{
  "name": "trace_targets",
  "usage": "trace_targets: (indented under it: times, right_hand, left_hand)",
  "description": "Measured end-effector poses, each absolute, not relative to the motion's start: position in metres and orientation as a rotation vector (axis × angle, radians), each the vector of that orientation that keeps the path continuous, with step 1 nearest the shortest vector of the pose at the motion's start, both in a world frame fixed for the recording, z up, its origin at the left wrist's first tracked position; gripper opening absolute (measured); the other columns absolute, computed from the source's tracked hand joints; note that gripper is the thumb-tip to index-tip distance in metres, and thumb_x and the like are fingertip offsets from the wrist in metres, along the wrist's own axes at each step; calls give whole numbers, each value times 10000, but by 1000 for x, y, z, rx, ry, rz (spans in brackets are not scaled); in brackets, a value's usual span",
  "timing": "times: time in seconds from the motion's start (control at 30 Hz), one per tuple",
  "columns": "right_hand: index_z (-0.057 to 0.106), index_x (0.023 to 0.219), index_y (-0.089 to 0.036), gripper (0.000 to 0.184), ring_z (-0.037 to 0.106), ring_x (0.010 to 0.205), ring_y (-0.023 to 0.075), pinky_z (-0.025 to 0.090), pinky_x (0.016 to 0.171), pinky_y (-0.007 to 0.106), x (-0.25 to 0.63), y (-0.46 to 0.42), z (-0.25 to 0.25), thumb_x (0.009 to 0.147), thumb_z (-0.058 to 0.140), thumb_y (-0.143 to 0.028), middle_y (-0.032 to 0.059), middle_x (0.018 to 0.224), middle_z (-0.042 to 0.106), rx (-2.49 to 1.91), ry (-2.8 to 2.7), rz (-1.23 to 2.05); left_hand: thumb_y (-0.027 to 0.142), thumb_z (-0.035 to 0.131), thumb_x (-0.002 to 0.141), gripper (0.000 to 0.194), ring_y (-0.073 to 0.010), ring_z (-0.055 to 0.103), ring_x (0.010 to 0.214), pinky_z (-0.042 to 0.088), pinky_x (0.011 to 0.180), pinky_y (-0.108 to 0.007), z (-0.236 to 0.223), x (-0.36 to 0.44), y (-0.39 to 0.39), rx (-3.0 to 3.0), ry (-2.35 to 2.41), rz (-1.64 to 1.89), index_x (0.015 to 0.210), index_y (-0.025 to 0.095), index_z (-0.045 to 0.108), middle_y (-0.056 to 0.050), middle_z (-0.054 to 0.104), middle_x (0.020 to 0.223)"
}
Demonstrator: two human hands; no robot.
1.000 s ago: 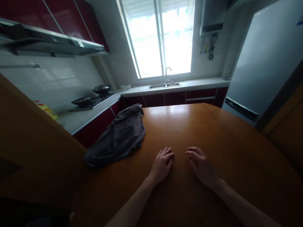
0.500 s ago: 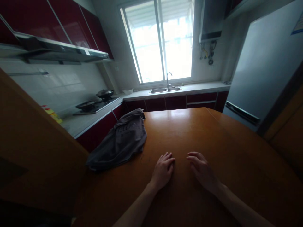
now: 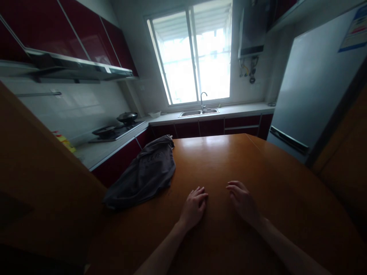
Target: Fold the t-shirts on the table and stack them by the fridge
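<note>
My left hand (image 3: 193,208) rests on the brown wooden table (image 3: 218,164), palm down, its fingers loosely bent and holding nothing. Across a small gap lies my right hand (image 3: 242,202), turned slightly inward on the same tabletop, fingers a little apart with nothing in them. A dark grey cloth with faint lettering (image 3: 146,172), perhaps a garment or apron, is spread along the table's left side. It is nearer to my left hand but does not touch it.
Beyond the table, a counter (image 3: 169,117) carries a sink (image 3: 190,113) with a tap (image 3: 202,100). Pans (image 3: 127,117) sit on the stove at left under a range hood (image 3: 83,68). A fridge (image 3: 304,91) stands at right. A wooden panel (image 3: 43,164) is close on the left.
The camera view has shifted slightly, showing more of the fridge label. Both hands stay on the table, and the gap between them looks slightly wider. The cloth lies as before.
</note>
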State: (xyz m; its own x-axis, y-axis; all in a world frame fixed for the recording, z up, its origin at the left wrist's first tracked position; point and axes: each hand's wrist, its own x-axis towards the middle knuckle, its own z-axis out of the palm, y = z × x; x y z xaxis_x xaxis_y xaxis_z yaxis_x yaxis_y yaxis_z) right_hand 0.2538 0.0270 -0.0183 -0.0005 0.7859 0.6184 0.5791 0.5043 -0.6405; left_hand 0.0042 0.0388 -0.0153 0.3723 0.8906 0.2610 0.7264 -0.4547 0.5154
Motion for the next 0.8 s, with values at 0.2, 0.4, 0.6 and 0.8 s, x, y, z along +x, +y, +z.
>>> trace_targets:
  times: [0.2, 0.4, 0.6, 0.8]
  right_hand:
    - [721, 964, -209, 228, 645, 1056, 236, 548, 942, 410, 252, 31, -23, 873, 517, -164, 93, 1118, 673, -1166, -1683, 295]
    - [728, 944, -215, 216, 648, 1058, 243, 545, 946, 421, 258, 36, -31, 861, 529, -201, 86, 1108, 677, -1182, -1642, 303]
    - [725, 945, -201, 224, 653, 1039, 247, 560, 925, 438, 259, 44, -33, 839, 527, -205, 99, 1113, 672, -1180, -1588, 319]
    - [714, 943, -191, 219, 657, 1020, 244, 562, 916, 432, 253, 53, -31, 848, 516, -198, 104, 1110, 670, -1167, -1575, 323]
  left_hand:
    - [149, 544, 899, 366, -242, 467, 1424, 326, 1216, -515, -14, 3, 39, 2357, 1420, 716, 1191, 255, 739, -44, 574, 1472]
    - [165, 556, 912, 350, -244, 484, 1411, 340, 1206, -506, -15, 2, 38, 2369, 1400, 732, 1194, 266, 737, -48, 584, 1463]
    - [167, 562, 913, 352, -246, 489, 1407, 337, 1207, -501, -12, 1, 36, 2365, 1370, 746, 1203, 268, 733, -52, 592, 1454]
    - [191, 550, 929, 349, -245, 493, 1403, 346, 1204, -493, -14, -2, 38, 2395, 1362, 744, 1218, 267, 731, -51, 588, 1458]
